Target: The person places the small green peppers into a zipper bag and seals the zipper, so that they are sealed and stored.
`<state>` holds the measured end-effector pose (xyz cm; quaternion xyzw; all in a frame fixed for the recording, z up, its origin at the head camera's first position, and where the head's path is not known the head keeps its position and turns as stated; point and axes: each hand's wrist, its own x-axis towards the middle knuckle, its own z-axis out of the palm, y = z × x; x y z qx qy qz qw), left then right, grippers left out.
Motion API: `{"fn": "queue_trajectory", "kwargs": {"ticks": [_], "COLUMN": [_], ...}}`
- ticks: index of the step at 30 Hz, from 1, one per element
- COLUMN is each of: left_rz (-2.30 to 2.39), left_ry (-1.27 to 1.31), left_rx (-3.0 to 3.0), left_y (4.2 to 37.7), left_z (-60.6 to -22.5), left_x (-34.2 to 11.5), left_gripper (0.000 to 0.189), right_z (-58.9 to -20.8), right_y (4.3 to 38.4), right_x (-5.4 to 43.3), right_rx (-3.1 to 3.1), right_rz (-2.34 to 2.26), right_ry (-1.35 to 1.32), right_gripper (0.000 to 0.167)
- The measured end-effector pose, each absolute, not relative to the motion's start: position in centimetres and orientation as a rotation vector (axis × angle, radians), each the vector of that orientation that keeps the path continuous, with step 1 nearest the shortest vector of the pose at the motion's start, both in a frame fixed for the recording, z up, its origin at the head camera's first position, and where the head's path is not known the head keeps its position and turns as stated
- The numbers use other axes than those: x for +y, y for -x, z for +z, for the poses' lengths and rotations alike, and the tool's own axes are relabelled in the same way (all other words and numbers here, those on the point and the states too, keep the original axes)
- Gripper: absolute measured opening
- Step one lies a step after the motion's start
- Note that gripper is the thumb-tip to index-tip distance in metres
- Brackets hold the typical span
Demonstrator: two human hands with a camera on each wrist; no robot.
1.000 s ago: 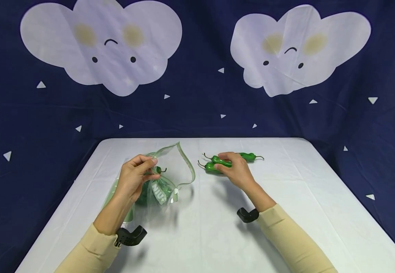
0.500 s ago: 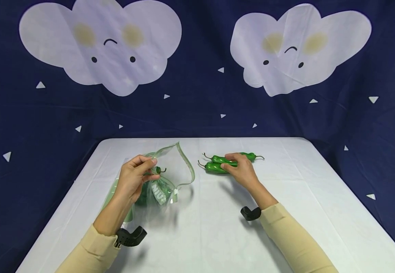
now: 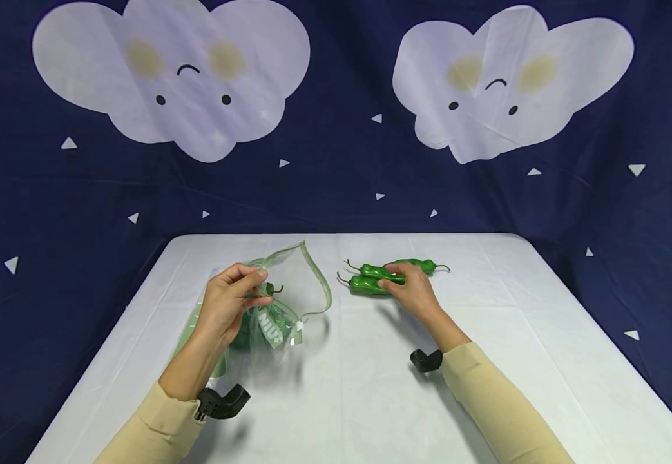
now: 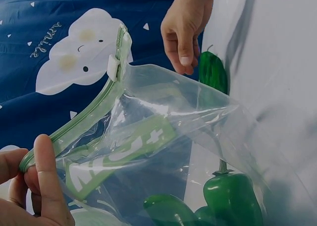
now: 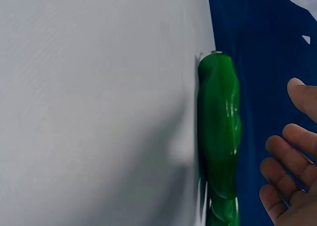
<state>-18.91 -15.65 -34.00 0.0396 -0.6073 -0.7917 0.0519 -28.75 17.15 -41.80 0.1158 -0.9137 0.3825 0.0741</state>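
My left hand (image 3: 228, 299) pinches the rim of a clear zip bag (image 3: 270, 327) with a green zipper strip, a white slider and a printed green label. The bag's mouth gapes toward the right. In the left wrist view a green bell pepper (image 4: 233, 201) and other green vegetables show through the plastic. My right hand (image 3: 413, 290) hovers over the long green chili peppers (image 3: 370, 285), hiding part of them in the head view. In the right wrist view its fingers (image 5: 282, 174) are loosely bent and apart from the nearest chili pepper (image 5: 218, 122).
Another chili pepper (image 3: 425, 265) lies behind with its stem pointing right. A flat green-printed plastic piece (image 3: 218, 368) lies under the left forearm. The white table (image 3: 347, 399) ends at a dark blue cloud-printed curtain (image 3: 336, 193).
My right hand has shifted slightly right along the chili peppers, showing more of the front two. The left hand and the bag stay in place.
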Motion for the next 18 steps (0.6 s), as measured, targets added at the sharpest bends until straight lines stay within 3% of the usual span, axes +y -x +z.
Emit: {"fn": "queue_trajectory", "kwargs": {"ticks": [18], "left_rz": [-2.412], "left_ry": [-0.123], "left_rx": [-1.839], "left_y": [19.0], "left_z": [-34.1], "left_x": [-15.6], "left_gripper": [0.015], "right_z": [-43.6], "right_y": [29.7], "right_x": [18.1], "right_rx": [-2.825], "right_rz": [1.083], "right_ry": [-0.307], "right_gripper": [0.044]}}
